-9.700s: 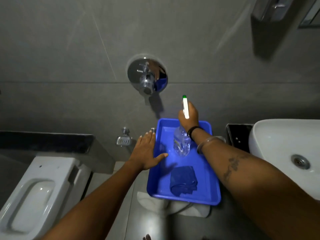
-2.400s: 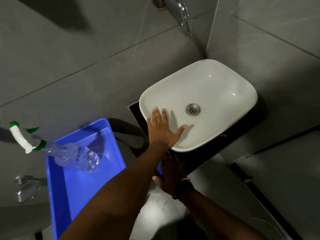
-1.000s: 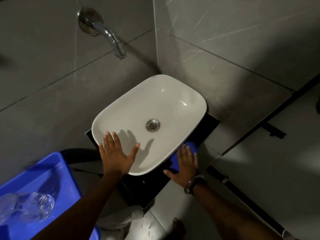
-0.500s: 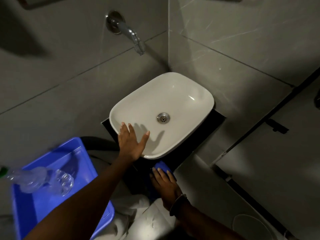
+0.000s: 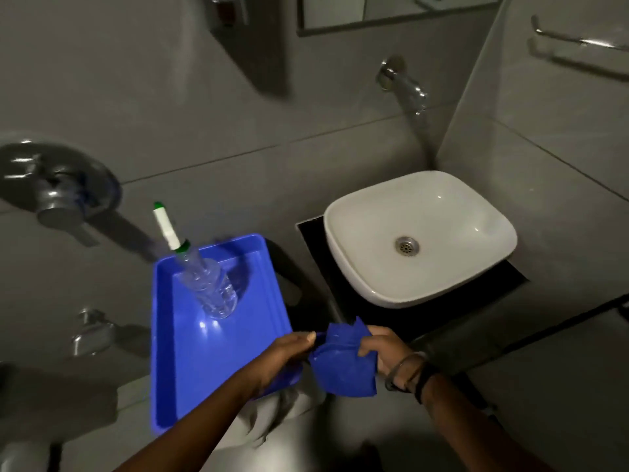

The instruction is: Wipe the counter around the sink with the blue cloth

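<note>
A white basin (image 5: 439,212) sits on a small black counter (image 5: 391,318) in the corner at the right. In front of the counter, both hands hold the blue cloth (image 5: 343,366) in the air between the counter and a blue tray. My left hand (image 5: 289,350) pinches the cloth's upper left edge. My right hand (image 5: 383,349) grips its upper right part, and the cloth hangs down crumpled between them. Neither hand touches the counter or the basin.
The blue tray (image 5: 190,356) at the left holds a clear spray bottle (image 5: 204,277) with a white and green nozzle. A chrome spout (image 5: 405,83) juts from the grey wall above the basin. A wall mixer (image 5: 58,189) and a small tap (image 5: 90,330) are at the far left.
My right hand has lifted the cloth off the counter's front edge. My left hand has left the basin rim and taken the cloth's other edge. The view has swung left.
</note>
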Tool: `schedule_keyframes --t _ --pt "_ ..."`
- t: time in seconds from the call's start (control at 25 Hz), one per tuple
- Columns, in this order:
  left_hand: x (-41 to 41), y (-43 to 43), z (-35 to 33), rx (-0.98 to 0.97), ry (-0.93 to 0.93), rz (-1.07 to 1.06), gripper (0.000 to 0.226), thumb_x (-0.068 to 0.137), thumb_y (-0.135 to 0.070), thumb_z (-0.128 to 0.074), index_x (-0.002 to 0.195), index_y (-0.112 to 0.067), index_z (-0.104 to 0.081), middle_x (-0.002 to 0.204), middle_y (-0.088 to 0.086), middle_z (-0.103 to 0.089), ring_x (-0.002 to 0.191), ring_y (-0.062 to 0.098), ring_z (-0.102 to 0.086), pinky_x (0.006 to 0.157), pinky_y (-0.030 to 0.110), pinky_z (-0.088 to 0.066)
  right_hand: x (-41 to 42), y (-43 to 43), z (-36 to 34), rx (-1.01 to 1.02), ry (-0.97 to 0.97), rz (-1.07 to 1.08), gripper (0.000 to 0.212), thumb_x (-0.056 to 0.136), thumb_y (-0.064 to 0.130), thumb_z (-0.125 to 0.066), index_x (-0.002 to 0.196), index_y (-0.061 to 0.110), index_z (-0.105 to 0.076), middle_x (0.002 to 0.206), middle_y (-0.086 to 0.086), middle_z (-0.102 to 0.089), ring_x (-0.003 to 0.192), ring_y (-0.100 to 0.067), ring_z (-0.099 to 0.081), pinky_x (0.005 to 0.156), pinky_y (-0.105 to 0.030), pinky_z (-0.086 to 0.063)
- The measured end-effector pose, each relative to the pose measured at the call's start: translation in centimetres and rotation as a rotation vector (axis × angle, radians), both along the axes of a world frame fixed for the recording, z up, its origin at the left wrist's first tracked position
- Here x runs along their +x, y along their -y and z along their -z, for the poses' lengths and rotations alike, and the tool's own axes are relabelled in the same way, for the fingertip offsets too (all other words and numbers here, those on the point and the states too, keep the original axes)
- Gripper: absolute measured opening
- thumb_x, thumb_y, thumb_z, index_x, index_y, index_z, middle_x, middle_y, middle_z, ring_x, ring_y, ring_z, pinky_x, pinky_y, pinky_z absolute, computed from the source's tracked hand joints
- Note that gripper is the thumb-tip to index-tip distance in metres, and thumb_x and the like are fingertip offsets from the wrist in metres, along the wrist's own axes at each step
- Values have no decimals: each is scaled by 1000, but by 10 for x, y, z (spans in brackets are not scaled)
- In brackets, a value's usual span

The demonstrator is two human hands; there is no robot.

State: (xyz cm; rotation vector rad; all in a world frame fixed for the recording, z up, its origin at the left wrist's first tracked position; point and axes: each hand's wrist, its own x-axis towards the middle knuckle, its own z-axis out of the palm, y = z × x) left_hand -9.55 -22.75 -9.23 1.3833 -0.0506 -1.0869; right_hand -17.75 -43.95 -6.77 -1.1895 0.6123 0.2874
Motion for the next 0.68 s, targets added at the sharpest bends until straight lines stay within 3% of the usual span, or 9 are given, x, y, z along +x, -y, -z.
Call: schedule_keyframes --t 0.12,0.2,0.24,0.36,0.48,0.56,0.68 --pt "-4 -36 2 -32 -116 38 41 79 -30 -76 115 -11 -71 116 12 -72 106 27 -69 91 40 -54 25 -42 -6 312 -38 -33 44 75 -6 -42 115 -11 -58 97 -20 -72 87 -33 -68 88 -38 -51" --pt "-3 -47 4 18 -80 -58 40 73 -20 -85 108 -5 -73 109 18 -74 98 29 -72 83 40 -57 36 -61 0 323 -55 -80 45 80 -7 -42 124 -13 -50 111 -23 -65 100 -36 -63 101 -46 -43" --pt "0 -60 5 60 -37 -131 34 71 -16 -87 101 -4 -75 103 18 -76 90 27 -74 74 35 -60 46 -78 5 223 -72 -109 45 82 -11 -46 127 -14 -47 114 -24 -62 102 -37 -60 100 -47 -43" --pt "11 -98 19 294 94 -344 9 71 -13 -87 71 -12 -77 78 7 -77 69 17 -74 55 21 -55 75 -131 22 -355 -86 -287 63 73 -15 -68 131 -6 -44 121 -21 -58 112 -36 -58 90 -42 -49" --pt "21 -117 40 542 245 -382 25 74 -22 -85 58 -18 -66 59 -5 -66 59 12 -63 48 13 -45 94 -177 41 -589 -34 -333 58 72 -13 -67 126 -4 -49 124 -24 -60 117 -37 -57 81 -34 -50" --pt "25 -123 51 735 337 -313 29 76 -36 -81 65 -16 -62 67 -1 -65 67 18 -63 49 15 -40 100 -198 56 -728 -8 -389 58 75 -4 -67 129 0 -48 130 -23 -54 120 -35 -54 91 -36 -48" --pt "31 -122 60 1052 419 -122 55 79 -57 -70 106 -10 -58 110 11 -64 103 31 -64 70 31 -44 104 -204 71 -1086 -57 -527 67 79 18 -69 138 8 -37 139 -17 -37 128 -34 -42 106 -38 -39"
